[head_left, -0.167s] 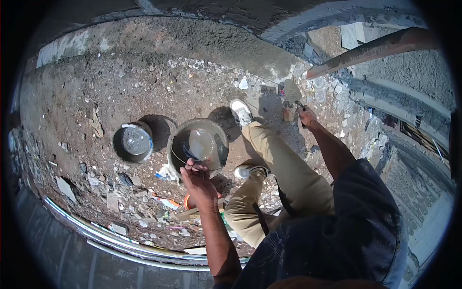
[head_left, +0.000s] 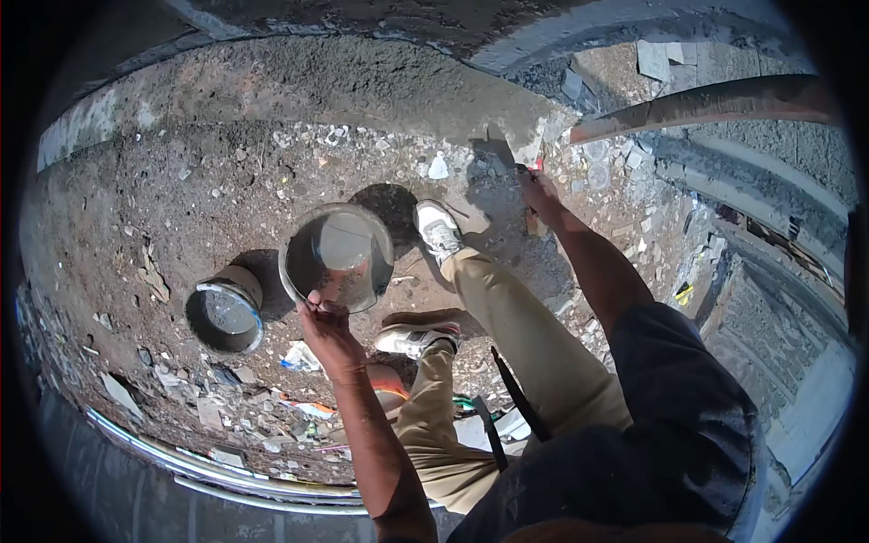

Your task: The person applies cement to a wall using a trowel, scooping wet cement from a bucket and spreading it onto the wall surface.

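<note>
My left hand (head_left: 328, 330) is closed on the thin wire handle of a large round bucket (head_left: 387, 244), at its near side. Grey wet mortar and a paler wet patch show inside this bucket. My right hand (head_left: 540, 195) grips a trowel by its handle, fingers wrapped round it. The trowel's grey blade (head_left: 493, 147) points away from me, over the ground close to the foot of the rough wall. A smaller bucket (head_left: 255, 288) with greyish liquid in it stands to the left of the large one.
Stones and debris litter the ground. A white scrap (head_left: 438, 166) lies beyond my shoe (head_left: 438, 226). A rusty curved pipe (head_left: 706, 107) juts in at the upper right. Long pale pipes (head_left: 272, 489) run along the lower left. An orange-rimmed object (head_left: 389, 385) sits by my left leg.
The large bucket has shifted forward and left with my left hand, away from the smaller bucket's level. The trowel in my right hand has swung left. My near foot has moved, and the view has shifted.
</note>
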`<state>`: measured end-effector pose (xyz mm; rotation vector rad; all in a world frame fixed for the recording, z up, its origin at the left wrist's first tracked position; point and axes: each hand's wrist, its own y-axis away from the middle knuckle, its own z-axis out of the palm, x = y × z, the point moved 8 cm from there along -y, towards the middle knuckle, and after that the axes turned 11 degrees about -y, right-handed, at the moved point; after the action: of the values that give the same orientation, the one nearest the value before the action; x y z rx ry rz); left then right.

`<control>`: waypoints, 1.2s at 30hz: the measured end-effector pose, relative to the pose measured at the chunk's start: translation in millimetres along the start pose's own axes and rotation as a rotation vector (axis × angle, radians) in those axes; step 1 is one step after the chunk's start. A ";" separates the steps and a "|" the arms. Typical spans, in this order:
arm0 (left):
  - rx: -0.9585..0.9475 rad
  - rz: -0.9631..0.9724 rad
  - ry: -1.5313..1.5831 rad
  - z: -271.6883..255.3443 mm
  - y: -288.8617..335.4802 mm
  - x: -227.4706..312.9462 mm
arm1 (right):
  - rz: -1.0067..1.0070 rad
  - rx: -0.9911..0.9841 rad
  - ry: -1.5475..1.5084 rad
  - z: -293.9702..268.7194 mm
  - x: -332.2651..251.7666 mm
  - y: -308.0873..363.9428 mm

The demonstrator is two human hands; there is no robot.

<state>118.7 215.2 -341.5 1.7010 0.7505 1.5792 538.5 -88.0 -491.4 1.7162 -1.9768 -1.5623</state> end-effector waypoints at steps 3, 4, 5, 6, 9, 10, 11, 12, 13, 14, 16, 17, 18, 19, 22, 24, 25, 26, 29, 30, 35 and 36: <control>-0.054 0.088 -0.082 37.9 -63.8 6.1 | -0.135 0.044 -0.213 33.2 -3.2 -78.8; -0.081 0.121 -0.120 44.2 -80.3 4.4 | -0.118 0.051 -0.221 50.9 3.6 -89.1; -0.061 0.128 -0.152 38.3 -93.6 3.7 | -0.101 -0.036 -0.348 80.6 -1.0 -95.1; -0.051 0.134 -0.174 36.3 -107.6 -0.2 | -0.093 -0.112 -0.469 95.4 -4.4 -104.1; 0.013 0.227 -0.234 25.3 -159.1 -8.0 | -0.038 0.094 -0.648 82.7 22.4 -126.9; 0.034 0.247 -0.252 11.4 -179.9 -9.7 | 0.001 0.314 -0.779 63.4 39.6 -128.9; 0.024 0.254 -0.242 13.7 -189.7 -7.8 | 0.001 0.338 -0.790 53.5 48.0 -134.6; -0.018 0.339 -0.246 14.8 -200.0 -6.9 | -0.013 0.372 -0.835 42.3 55.3 -140.0; 0.091 0.325 -0.318 17.7 -204.7 -7.0 | -0.032 0.405 -0.882 28.7 59.0 -143.3; 0.209 0.320 -0.389 16.4 -207.0 -2.4 | -0.038 0.420 -0.899 21.1 58.7 -146.3; 0.149 0.261 -0.439 0.5 -247.4 -18.1 | -0.170 0.094 -0.692 25.1 35.6 -155.0; 0.184 0.255 -0.471 -3.3 -258.4 -21.4 | -0.157 0.098 -0.519 16.3 44.1 -163.4; 0.222 0.250 -0.500 -7.1 -269.6 -22.7 | -0.172 0.109 -0.538 9.5 51.7 -170.9; 0.275 0.232 -0.475 -3.1 -279.9 -26.3 | -0.138 0.297 -0.715 -9.0 74.0 -182.6; 0.213 0.195 -0.279 -14.9 -311.0 -37.1 | 0.203 0.687 -0.798 -33.6 104.5 -164.9; 0.151 0.249 -0.244 15.1 -311.2 -41.9 | -0.116 0.714 -0.113 -67.7 109.0 -165.1; 0.113 0.247 -0.203 19.9 -312.9 -40.0 | -0.196 0.635 -0.022 -54.3 94.0 -157.3; 0.069 0.338 -0.210 25.4 -312.4 -35.3 | -0.277 0.564 0.074 -37.6 78.8 -137.1; 0.151 0.404 -0.104 27.3 -312.3 -22.7 | -0.376 0.367 0.117 20.0 67.8 -103.6; 0.114 0.434 -0.171 34.5 -307.8 -15.6 | -0.387 0.295 0.125 33.6 74.0 -103.5; 0.074 0.579 -0.180 28.0 -290.9 -3.0 | -0.550 0.067 0.243 72.2 65.2 -98.7; 0.115 0.623 -0.227 25.7 -286.0 -2.3 | -0.557 0.050 0.245 79.5 53.0 -104.6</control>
<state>155.4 381.4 -572.8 2.3002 0.1981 1.7089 539.9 -64.2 -631.0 2.4910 -1.5089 -1.3374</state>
